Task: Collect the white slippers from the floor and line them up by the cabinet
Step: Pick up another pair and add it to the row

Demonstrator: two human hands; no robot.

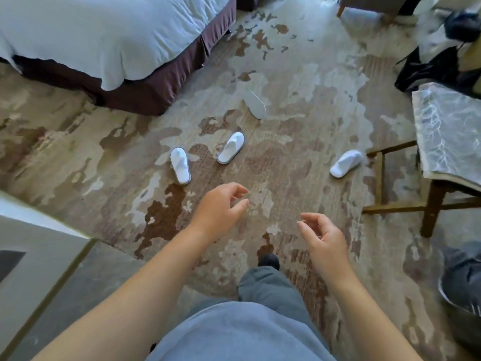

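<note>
Four slippers (230,148) (toes variously aimed), scattered

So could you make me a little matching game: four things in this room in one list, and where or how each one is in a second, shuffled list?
Things:
1. sole-up slipper
2. slipper nearest the left hand
3. slipper by the table leg
4. bed

Places or states:
A. far right on the carpet, beside the wooden legs
B. upper left, white cover over a dark skirt
C. farthest away, flipped over
D. leftmost slipper, top side up

Pairs: 1-C, 2-D, 3-A, 4-B
</note>
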